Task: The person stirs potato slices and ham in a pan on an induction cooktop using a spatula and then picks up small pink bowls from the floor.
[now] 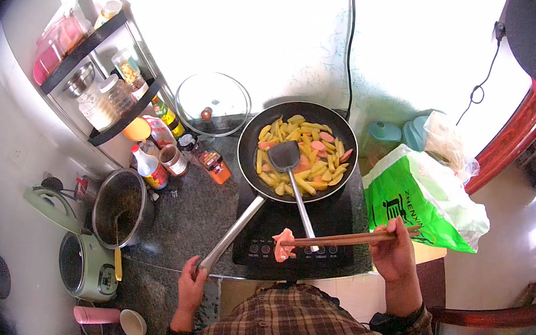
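My left hand (191, 283) grips the end of the metal handle of a black frying pan (244, 164). Several yellow strips that look like potato (318, 184) and pink slices (318, 145) lie in the pan. A spatula (283, 155) with a dark blade rests in the food, its metal handle leaning over the rim towards me. In my right hand (394, 253) is a pair of wooden chopsticks (339, 238), closed on a pink piece of what looks like raw meat (283, 246), held above the front of the black induction cooker (265, 227).
A glass lid (213, 100) leans on the wall behind. Seasoning bottles (150, 167), a metal pot (120, 209) and a green rice cooker (90, 266) stand left, below a corner shelf (86, 52). A green and white plastic bag (424, 202) is at the right.
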### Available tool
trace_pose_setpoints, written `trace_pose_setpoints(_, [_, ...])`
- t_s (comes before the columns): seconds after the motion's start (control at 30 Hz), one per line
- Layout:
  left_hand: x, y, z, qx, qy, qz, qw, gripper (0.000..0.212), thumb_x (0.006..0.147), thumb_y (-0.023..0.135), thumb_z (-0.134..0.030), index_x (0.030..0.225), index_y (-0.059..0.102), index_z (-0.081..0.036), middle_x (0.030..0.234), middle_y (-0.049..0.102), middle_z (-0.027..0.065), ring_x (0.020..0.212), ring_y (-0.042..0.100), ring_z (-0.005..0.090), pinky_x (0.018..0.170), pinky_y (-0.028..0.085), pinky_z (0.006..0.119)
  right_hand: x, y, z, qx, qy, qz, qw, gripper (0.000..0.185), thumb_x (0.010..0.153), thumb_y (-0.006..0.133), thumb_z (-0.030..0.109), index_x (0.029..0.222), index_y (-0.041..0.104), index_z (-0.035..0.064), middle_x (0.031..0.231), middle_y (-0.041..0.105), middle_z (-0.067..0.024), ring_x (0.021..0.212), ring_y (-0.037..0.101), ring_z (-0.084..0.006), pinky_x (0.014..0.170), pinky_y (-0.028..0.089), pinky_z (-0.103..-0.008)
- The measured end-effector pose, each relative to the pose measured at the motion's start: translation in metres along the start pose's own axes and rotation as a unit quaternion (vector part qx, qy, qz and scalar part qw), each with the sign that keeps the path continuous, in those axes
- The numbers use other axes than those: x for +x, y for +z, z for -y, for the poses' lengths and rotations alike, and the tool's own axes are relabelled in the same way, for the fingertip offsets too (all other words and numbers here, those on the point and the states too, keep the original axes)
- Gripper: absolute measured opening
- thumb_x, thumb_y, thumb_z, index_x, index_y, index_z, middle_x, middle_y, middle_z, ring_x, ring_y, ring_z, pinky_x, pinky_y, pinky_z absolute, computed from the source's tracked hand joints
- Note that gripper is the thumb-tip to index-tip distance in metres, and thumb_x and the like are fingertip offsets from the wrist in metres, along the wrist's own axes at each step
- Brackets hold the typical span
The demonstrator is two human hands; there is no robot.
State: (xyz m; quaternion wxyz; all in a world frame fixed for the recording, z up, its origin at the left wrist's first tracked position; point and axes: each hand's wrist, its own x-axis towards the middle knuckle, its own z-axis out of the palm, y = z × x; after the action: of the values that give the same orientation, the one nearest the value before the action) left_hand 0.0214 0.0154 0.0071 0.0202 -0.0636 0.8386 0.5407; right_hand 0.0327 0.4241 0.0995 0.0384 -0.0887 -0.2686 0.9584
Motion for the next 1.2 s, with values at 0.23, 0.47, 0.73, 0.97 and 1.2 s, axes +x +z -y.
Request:
trace_pose_setpoints(0.23, [-0.003,0.008,-0.007,0.039,0.014,-0.009,0.999,0.045,0.072,0.061,-0.014,0.113,0.044,-0.003,0.071,0.051,0.0036,0.063,0.049,0.0113,0.057,0.041,0.025,0.004,-0.006,0.013,0.025,0.0,0.007,1.0,0.031,0.09,0.031,0.033,0.076,0.049,0.0123,0.079,0.058,-0.0078,0.063,0.058,-0.0172,0.052,0.051,-0.0282])
trace_pose_setpoints(0.47, [-0.004,0.016,-0.013,0.104,0.033,-0.017,0.994,0.047,0.067,0.066,-0.018,0.108,0.048,-0.003,0.08,0.055,0.0065,0.065,0.05,0.0121,0.059,0.043,0.026,0.004,-0.006,0.018,0.063,0.003,0.032,0.997,0.032,0.091,0.029,0.032,0.076,0.048,0.012,0.078,0.056,-0.0088,0.062,0.058,-0.0188,0.051,0.052,-0.0282])
trace_pose_setpoints(0.73, [-0.005,0.013,-0.008,0.172,0.046,0.012,0.984,0.045,0.066,0.067,-0.018,0.105,0.051,-0.003,0.091,0.057,0.0112,0.073,0.056,0.0191,0.064,0.045,0.029,-0.004,0.009,0.022,0.078,-0.005,0.066,0.995,0.033,0.09,0.03,0.033,0.071,0.046,0.012,0.072,0.054,-0.0115,0.052,0.052,-0.0222,0.046,0.046,-0.0303])
trace_pose_setpoints(0.97, [-0.01,0.016,-0.007,0.18,0.117,-0.009,0.977,0.047,0.065,0.068,-0.015,0.107,0.05,-0.005,0.096,0.056,0.0117,0.084,0.055,0.022,0.071,0.044,0.03,-0.011,0.019,0.022,0.041,-0.046,0.079,0.995,0.031,0.09,0.031,0.032,0.072,0.045,0.0108,0.071,0.053,-0.0129,0.05,0.053,-0.0234,0.042,0.046,-0.0304])
trace_pose_setpoints(1.2, [-0.016,0.014,-0.019,0.154,0.072,0.029,0.985,0.048,0.066,0.067,-0.014,0.11,0.048,-0.006,0.099,0.054,0.0105,0.081,0.054,0.0202,0.069,0.044,0.029,-0.008,0.019,0.013,0.033,-0.025,-0.002,0.999,0.031,0.09,0.032,0.031,0.072,0.046,0.0109,0.075,0.056,-0.0112,0.057,0.053,-0.0236,0.049,0.047,-0.0326])
